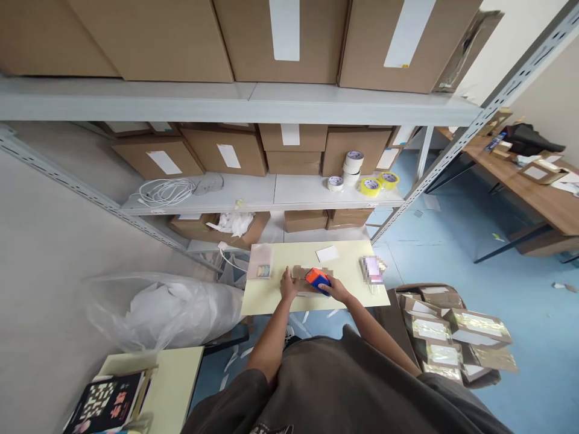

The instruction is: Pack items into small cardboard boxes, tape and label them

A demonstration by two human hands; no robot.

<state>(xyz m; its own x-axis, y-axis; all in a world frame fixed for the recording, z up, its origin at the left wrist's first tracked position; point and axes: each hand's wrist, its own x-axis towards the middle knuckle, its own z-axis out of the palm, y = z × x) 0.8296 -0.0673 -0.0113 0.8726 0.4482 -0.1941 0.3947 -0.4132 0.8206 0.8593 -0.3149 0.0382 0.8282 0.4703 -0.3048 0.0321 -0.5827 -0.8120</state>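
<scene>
A small brown cardboard box (299,273) lies on the pale yellow table in front of me. My left hand (288,285) grips its left end, thumb and fingers against the cardboard. In my right hand (335,288) is an orange and blue tape dispenser (318,281), held over the right part of the box. The dispenser covers some of the box top, so I cannot tell whether tape touches it there. A white paper card (327,254) lies behind the box.
The table (271,301) also bears a clear plastic bag (260,262) and a pixelated item (373,269). Shelves ahead hold boxes, a white cable (166,191) and tape rolls (353,161). A carton of packed boxes (434,328) stands right; a large plastic bag (172,310) sits left.
</scene>
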